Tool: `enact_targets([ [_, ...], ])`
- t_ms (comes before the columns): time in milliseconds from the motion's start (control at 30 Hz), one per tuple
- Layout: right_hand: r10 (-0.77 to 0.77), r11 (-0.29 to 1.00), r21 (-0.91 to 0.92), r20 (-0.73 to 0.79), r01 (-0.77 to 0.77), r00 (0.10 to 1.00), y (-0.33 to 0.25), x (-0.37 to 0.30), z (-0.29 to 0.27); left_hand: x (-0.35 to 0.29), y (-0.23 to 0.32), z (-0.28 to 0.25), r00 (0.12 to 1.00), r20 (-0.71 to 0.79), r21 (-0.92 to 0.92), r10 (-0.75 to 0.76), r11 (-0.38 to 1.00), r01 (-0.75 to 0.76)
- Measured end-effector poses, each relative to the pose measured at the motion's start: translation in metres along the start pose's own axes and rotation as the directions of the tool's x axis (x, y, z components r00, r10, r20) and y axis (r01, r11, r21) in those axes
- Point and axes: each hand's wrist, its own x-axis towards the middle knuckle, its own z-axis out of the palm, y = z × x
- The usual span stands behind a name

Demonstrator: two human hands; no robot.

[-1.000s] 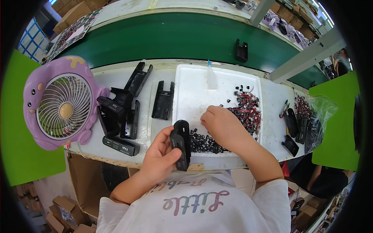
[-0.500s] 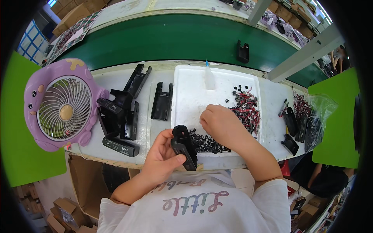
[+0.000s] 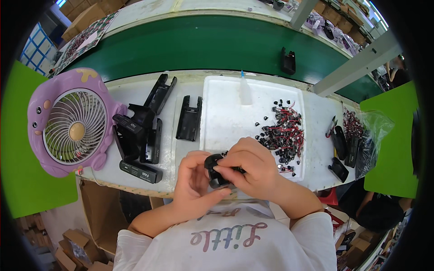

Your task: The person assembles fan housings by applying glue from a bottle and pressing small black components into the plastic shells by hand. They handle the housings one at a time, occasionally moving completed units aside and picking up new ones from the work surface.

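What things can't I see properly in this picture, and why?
All in the head view:
1. Whether the right hand pinches a tiny part: its own grip hides that.
2. Much of the black casing: the left hand and the right hand cover it.
3. Some of the white tray: behind the right hand.
4. Most of the person in black: hidden by the right green panel.

Assembly workshop: green conveyor belt (image 3: 181, 45), tray (image 3: 226, 113) of wired parts (image 3: 285, 131), stacked cartons (image 3: 86, 22).

White workbench (image 3: 318, 135), purple fan (image 3: 76, 128), black shells (image 3: 189, 119), white tray (image 3: 222, 118), clear plastic bag (image 3: 374, 135)
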Motion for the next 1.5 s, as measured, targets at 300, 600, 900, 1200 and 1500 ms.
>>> enact_targets([
  [300, 0.078, 0.985, 0.159, -0.030, -0.072, 0.997, -0.001, -0.003, 0.002, 0.005, -0.003, 0.000, 0.975, 0.068, 0.144, 0.210, 0.965, -0.218],
  [600, 0.372, 0.845, 0.349, 0.164, -0.406, 0.914, 0.002, 0.002, -0.004, 0.004, -0.009, -0.007, 0.974, 0.136, 0.156, 0.180, 0.967, -0.200],
  [900, 0.186, 0.743, -0.669, 0.194, -0.009, 0.963, 0.072, 0.046, -0.034, -0.001, 0.014, -0.019, 0.949, -0.058, -0.154, -0.309, 0.942, 0.297],
  [1200, 0.335, 0.655, -0.753, 0.208, -0.069, 0.919, 0.102, 0.054, -0.038, -0.003, 0.019, -0.021, 0.908, -0.050, -0.383, -0.416, 0.847, 0.368],
  [1500, 0.417, 0.849, 0.307, 0.112, -0.431, 0.902, -0.008, 0.032, -0.034, 0.001, 0.023, -0.022, 0.918, -0.010, -0.372, -0.396, 0.854, 0.364],
])
